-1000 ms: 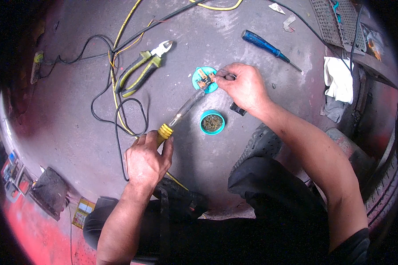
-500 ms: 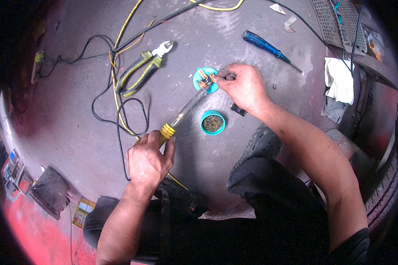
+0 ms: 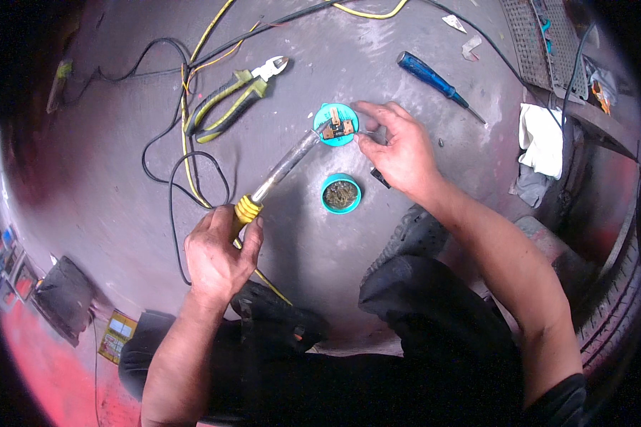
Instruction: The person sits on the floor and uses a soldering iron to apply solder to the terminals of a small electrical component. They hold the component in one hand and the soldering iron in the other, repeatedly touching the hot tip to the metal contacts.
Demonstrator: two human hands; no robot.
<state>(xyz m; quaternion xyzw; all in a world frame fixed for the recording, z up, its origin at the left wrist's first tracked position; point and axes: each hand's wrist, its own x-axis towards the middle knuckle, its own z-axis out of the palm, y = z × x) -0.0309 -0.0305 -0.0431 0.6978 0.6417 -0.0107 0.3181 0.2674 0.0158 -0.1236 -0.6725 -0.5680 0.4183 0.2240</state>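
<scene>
My left hand [image 3: 221, 249] is wrapped round the yellow handle of a soldering iron [image 3: 281, 171]. The iron's metal barrel slants up and away, its tip close to the left edge of a small copper-and-black electrical part [image 3: 337, 129]. That part lies on a round turquoise lid [image 3: 329, 114] on the floor. At the lid's right side is my right hand [image 3: 402, 146], thumb and forefinger apart; whether the thumb touches the rim, I cannot tell. Nothing shows between these fingers. Nearer to me stands a small turquoise tin [image 3: 341, 193] with brownish, lumpy stuff in it.
Yellow-and-black pliers [image 3: 235, 99] lie at the left beside tangled black and yellow cables [image 3: 185, 114]. A blue screwdriver [image 3: 434, 78] rests at the far right. Under my right wrist is a small black piece [image 3: 381, 177]. White cloth [image 3: 540, 140] and a tire [image 3: 612, 306] are at the right.
My right hand's fingers have gone from a pinch over the part to spread beside the lid. The iron's tip has shifted slightly left against the part, and the view has moved a little.
</scene>
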